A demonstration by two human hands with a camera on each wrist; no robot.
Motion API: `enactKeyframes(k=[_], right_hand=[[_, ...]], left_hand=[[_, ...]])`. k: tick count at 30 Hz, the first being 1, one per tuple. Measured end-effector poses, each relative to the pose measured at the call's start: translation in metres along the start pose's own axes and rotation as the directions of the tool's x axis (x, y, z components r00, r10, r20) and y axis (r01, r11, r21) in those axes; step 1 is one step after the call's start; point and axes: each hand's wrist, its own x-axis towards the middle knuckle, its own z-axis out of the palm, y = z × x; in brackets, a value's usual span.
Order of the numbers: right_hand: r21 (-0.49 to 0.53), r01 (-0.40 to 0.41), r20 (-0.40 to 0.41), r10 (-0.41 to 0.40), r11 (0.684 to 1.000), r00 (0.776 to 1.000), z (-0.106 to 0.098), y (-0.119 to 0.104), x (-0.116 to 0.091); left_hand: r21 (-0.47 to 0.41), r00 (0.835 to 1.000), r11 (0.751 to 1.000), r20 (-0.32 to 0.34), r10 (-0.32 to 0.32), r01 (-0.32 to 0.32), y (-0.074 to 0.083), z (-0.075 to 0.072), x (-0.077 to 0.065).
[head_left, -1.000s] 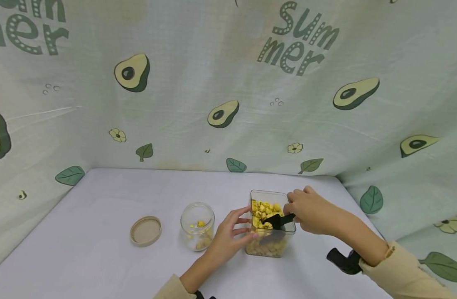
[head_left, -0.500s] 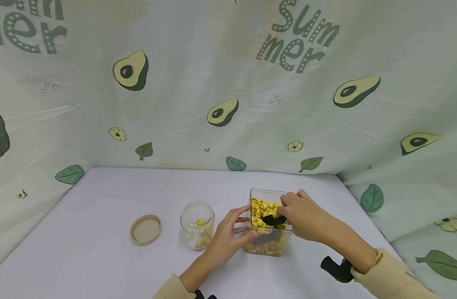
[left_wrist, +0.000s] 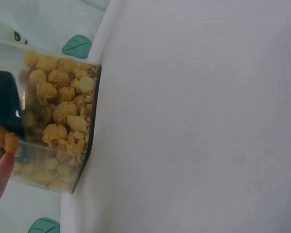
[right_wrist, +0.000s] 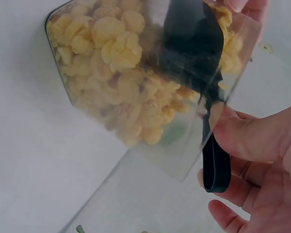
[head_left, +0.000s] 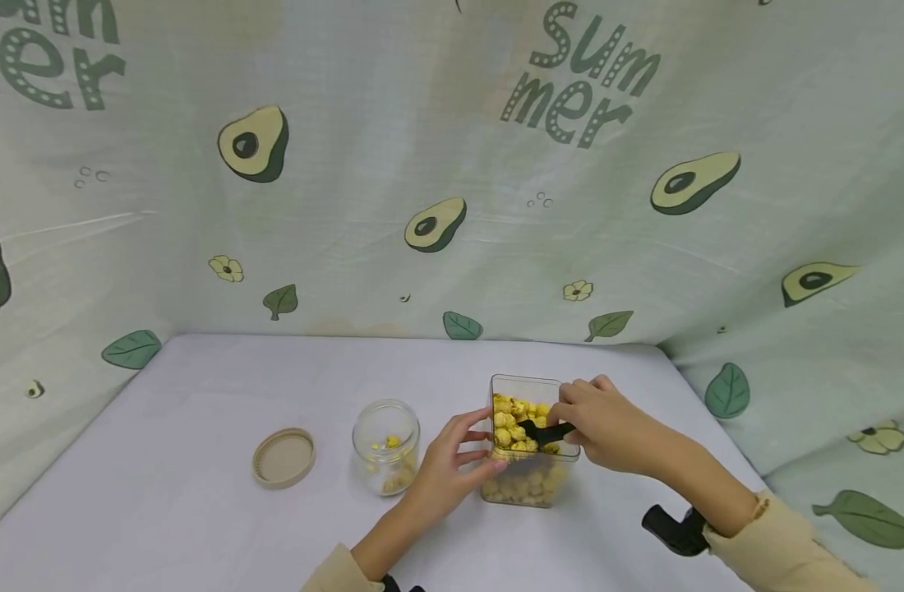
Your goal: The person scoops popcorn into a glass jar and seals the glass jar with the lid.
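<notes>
A clear rectangular container of yellow popcorn stands on the table. My left hand holds its left side, fingers along the side wall and thumb at the front near the rim. With my right hand I grip the handle of a black scoop at the container's right side. Through the wall in the right wrist view, the scoop's broad blade shows among the popcorn. Just left of my left hand is a round clear jar with some popcorn low inside.
A round beige lid lies on the white-covered table, left of the jar. Behind and at both sides, a fabric with avocado prints hangs around the table.
My right hand and the scoop have shifted left into the container, and the scoop now sits lower in the popcorn. My left hand keeps its place on the container.
</notes>
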Motion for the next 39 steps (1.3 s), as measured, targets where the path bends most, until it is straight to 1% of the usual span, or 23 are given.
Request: enactKeyframes(k=[5, 12, 18, 24, 28, 33, 39], right_hand=[[0.028, -0.005, -0.010, 0.006, 1.000, 1.000, 0.004, -0.002, 0.001], [0.087, -0.061, -0.068, 0.067, 0.994, 0.995, 0.004, 0.003, -0.007], [0.171, -0.128, -0.068, 0.141, 0.977, 0.988, 0.005, 0.009, -0.014], [0.240, -0.171, -0.084, 0.196, 0.956, 0.977, 0.006, 0.012, -0.022], [0.256, -0.192, -0.105, 0.224, 0.947, 0.969, 0.008, 0.013, -0.026], [0.268, -0.188, -0.111, 0.224, 0.945, 0.968, 0.011, 0.013, -0.028], [0.268, -0.157, -0.123, 0.196, 0.951, 0.973, 0.011, 0.013, -0.027]], left_hand=[[-0.002, 1.000, 1.000, 0.008, -0.001, 0.001, 0.000, -0.001, 0.000], [-0.003, 1.000, 1.000, 0.005, -0.008, 0.008, 0.001, -0.002, -0.001], [-0.009, 0.999, 0.999, 0.009, -0.035, 0.035, 0.003, -0.002, -0.001], [0.005, 1.000, 1.000, 0.008, -0.017, 0.017, 0.002, -0.002, -0.001], [-0.001, 1.000, 1.000, 0.012, -0.018, 0.018, 0.002, -0.002, -0.001], [-0.003, 1.000, 1.000, 0.013, -0.022, 0.022, 0.002, -0.002, -0.001], [0.004, 1.000, 1.000, 0.014, -0.021, 0.021, 0.001, -0.002, 0.000]])
